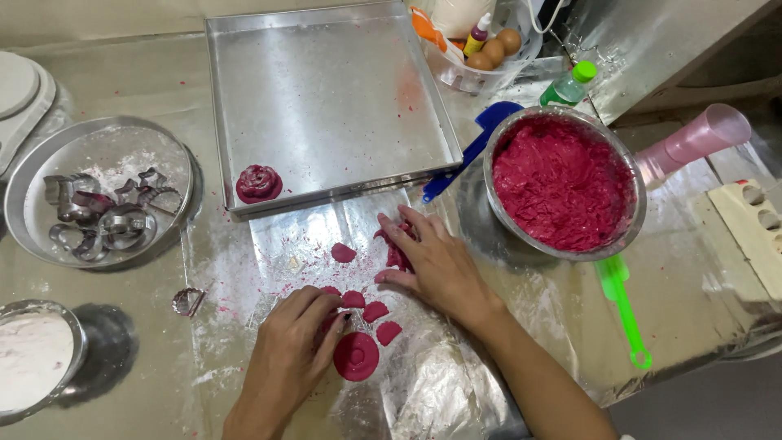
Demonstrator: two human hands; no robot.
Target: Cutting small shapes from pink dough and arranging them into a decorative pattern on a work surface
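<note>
My left hand (292, 341) presses down on small red dough pieces (364, 310) on the foil-covered table, fingertips bent over one piece. Beside it lies a flat red dough disc (356, 357). My right hand (433, 257) cups a lump of red dough (397, 255) a little farther back. One loose dough petal (343, 253) lies between the hands and the tray. A finished red dough rose (258, 183) sits in the near left corner of the square metal baking tray (342, 90).
A steel bowl of red dough (562, 183) stands right of my hands, a blue spatula (468, 151) behind it, a green tool (623, 305) in front. A round pan of metal cutters (102, 204) and a flour bowl (32, 358) sit left. Eggs and bottles stand at the back.
</note>
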